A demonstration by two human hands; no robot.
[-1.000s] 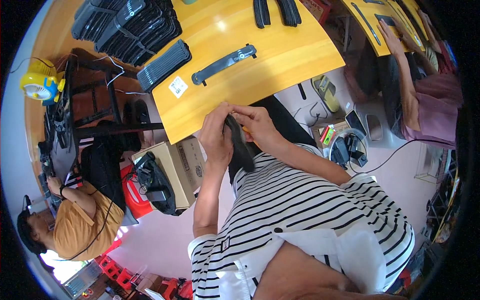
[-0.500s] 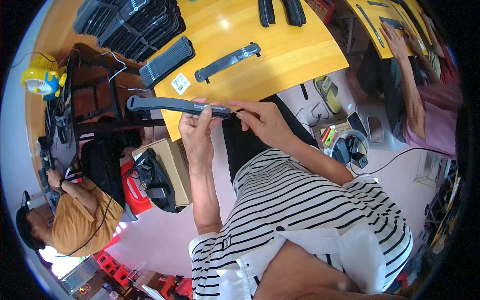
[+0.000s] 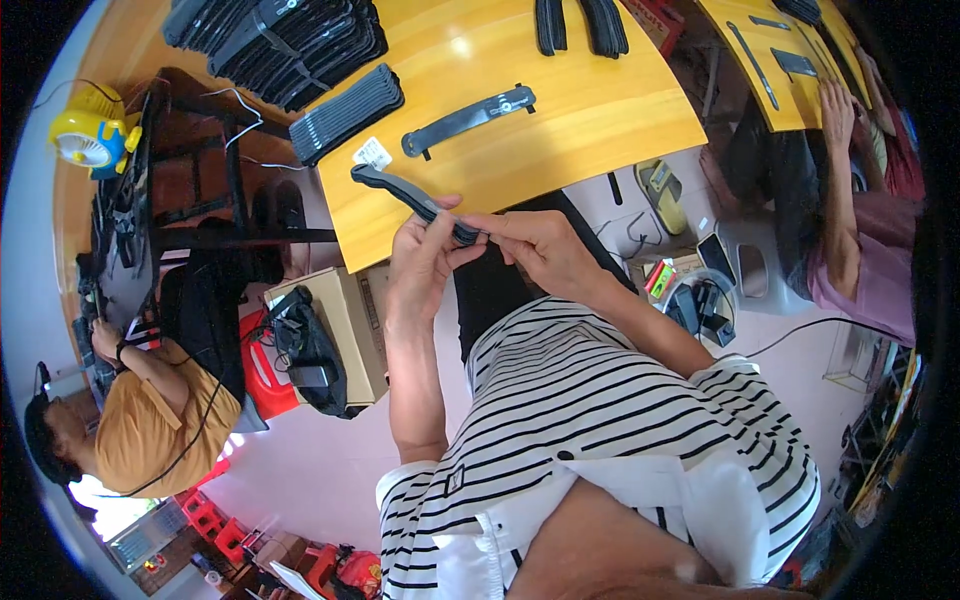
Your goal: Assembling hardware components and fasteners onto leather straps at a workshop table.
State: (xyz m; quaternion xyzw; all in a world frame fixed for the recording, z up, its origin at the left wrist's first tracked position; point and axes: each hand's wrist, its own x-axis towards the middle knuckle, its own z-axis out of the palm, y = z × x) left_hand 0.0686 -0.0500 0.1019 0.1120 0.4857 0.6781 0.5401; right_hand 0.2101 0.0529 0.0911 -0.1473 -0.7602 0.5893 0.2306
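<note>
A small stack of black and dark grey straps (image 3: pixel 396 190) is gripped in my left hand (image 3: pixel 420 262), its looped end pointing up and left over the table edge. The thumb presses on top of the stack. My right hand (image 3: pixel 545 248) has its fingers closed at the near end of the same straps, touching them beside the left fingertips; the exact contact is partly hidden. Beyond my hands, a single dark strap (image 3: pixel 465 122) lies on the yellow table (image 3: pixel 600 110). A white label card (image 3: pixel 372 153) sits close to the looped end.
A neat row of straps (image 3: pixel 345 115) and a large banded pile (image 3: pixel 290 60) occupy the table's left side. Two black bundles (image 3: pixel 604 28) lie at the far edge. A cardboard box (image 3: pixel 350 325) stands on the floor at left. Co-workers sit at left and right.
The strap stack has turned, its looped end swinging right and nearer my hands' line, with its printed face tilted away. Both hands have shifted slightly right. The right co-worker's hand has moved.
</note>
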